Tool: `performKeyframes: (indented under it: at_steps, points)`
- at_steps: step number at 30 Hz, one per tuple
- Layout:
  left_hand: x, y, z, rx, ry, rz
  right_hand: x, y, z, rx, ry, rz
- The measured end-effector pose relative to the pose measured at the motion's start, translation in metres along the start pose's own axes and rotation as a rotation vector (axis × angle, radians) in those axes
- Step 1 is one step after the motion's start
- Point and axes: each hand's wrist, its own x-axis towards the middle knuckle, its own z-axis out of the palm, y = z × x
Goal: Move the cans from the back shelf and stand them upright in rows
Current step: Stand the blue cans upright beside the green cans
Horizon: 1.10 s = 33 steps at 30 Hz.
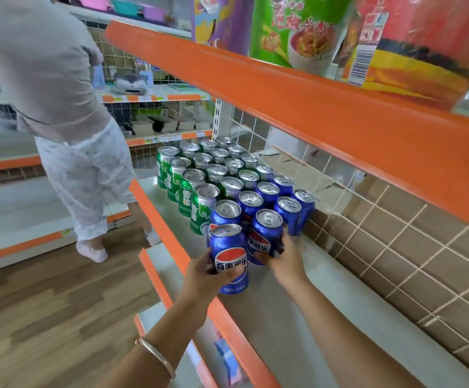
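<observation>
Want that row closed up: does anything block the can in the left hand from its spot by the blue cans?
Nothing visible does. The left hand grips the can upright just in front of the blue rows, with bare shelf beside its base.

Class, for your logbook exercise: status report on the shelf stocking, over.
Left hand grips front blue can, upright. Right hand grips second blue can beside it. Green cans and other blue cans stand in rows behind. Nothing seen in the way.

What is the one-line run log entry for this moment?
left hand: grips blue cylindrical metal can, upright | right hand: grips second blue metal can, upright | white shelf: green metal cans stand in rows
</observation>
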Motion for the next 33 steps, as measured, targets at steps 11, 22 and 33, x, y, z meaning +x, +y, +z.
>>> performKeyframes:
  at_steps: [11,22,33]
  points:
    - [-0.001,-0.005,0.0,0.178,0.039,0.116,0.004,0.007,0.007,-0.086,0.219,-0.106]
    - [0.004,-0.002,-0.004,0.227,-0.046,0.141,-0.034,0.003,0.006,-0.261,0.157,-0.051]
    - [0.016,-0.003,-0.032,0.223,-0.343,0.065,-0.051,0.003,0.032,-0.019,-0.278,0.106]
